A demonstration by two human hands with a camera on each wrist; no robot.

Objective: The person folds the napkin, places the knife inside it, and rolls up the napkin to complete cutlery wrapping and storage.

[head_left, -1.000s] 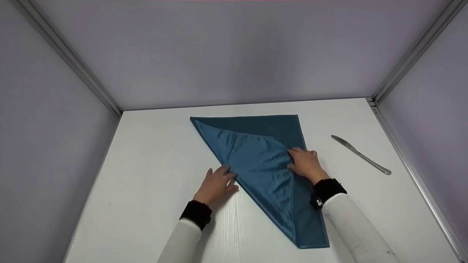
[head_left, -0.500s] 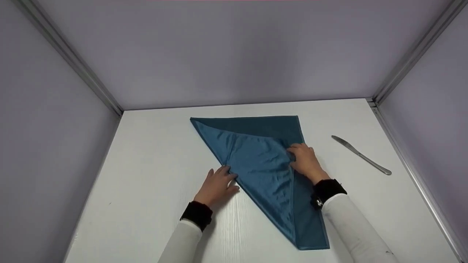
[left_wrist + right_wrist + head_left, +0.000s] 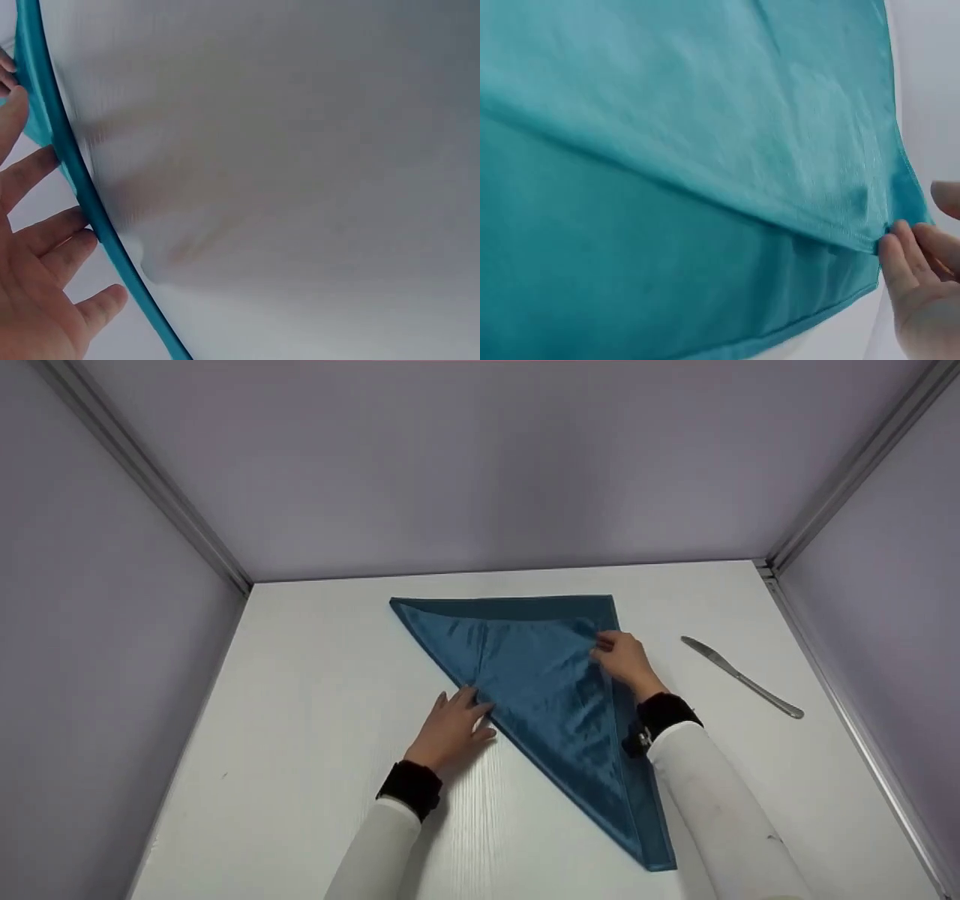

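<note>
A white bench [image 3: 300, 750] inside grey booth walls [image 3: 480, 465] carries a teal cloth [image 3: 540, 690], folded on the diagonal into a triangle whose long edge runs from the far left corner to the near right tip. The cloth lies at the middle of the bench, its far edge parallel to the back wall. In the past second the upper layer's free corner has travelled from mid-cloth to nearly meet the far right corner, leaving only a thin band of the lower layer showing along the far and right edges; the fold looks close to squared up. The right hand [image 3: 624, 658] pinches that corner between fingertips [image 3: 894, 247], as the right wrist view shows. The left hand [image 3: 450, 727] has slid a little farther along the folded edge and lies flat with fingers [image 3: 45, 169] spread, tips pressing the crease down, grasping nothing. A table knife [image 3: 741, 678] rests well apart on the right, untouched.
</note>
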